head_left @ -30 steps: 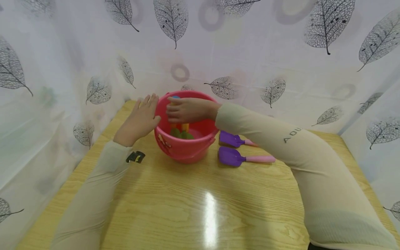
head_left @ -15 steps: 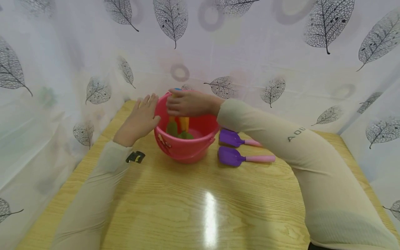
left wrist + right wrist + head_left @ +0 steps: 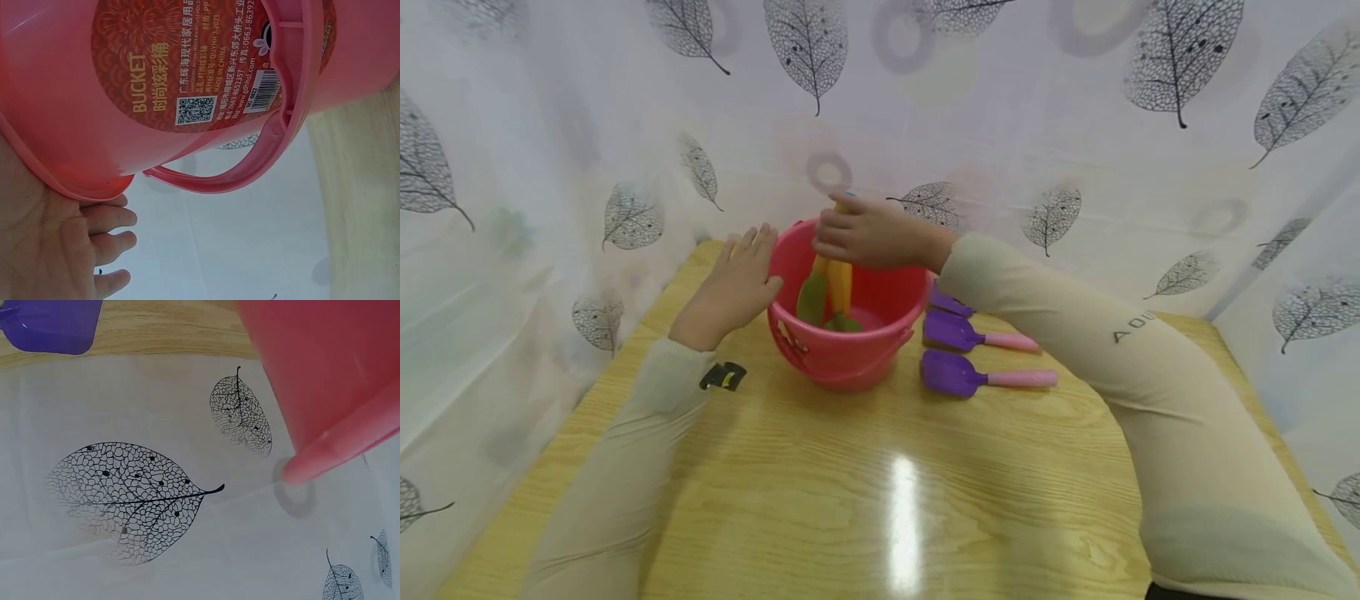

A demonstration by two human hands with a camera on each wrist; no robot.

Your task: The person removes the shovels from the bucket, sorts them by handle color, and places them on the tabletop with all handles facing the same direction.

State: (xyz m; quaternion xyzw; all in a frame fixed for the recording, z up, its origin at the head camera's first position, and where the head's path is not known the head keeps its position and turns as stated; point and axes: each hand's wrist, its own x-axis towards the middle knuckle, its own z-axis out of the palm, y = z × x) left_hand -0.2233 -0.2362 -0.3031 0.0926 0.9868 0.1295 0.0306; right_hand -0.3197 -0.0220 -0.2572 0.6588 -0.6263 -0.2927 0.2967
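A pink bucket (image 3: 850, 354) stands upright on the table. Curled over its mouth, my right hand (image 3: 861, 233) grips a yellow-handled toy shovel whose green blade (image 3: 811, 298) hangs down inside. A bit of blue shows at the top of this grip. Beside that blade, another yellow handle (image 3: 841, 290) and a green part (image 3: 844, 323) lie lower in the bucket. My left hand (image 3: 730, 287) is spread against the bucket's left rim; in the left wrist view its fingers (image 3: 107, 219) extend past the rim. The right wrist view shows the bucket's side (image 3: 337, 369) but not the hand.
Purple shovels with pink handles lie in a row right of the bucket, a near one (image 3: 951, 372), a middle one (image 3: 951, 331) and a far one (image 3: 951, 300) partly behind my sleeve. A leaf-print curtain (image 3: 1000, 108) rises behind the wooden table (image 3: 790, 492).
My right hand has risen and moved slightly right, drawing the green-bladed shovel upward. More of the yellow handles now shows, as does a third purple shovel. My left hand has stayed at the rim.
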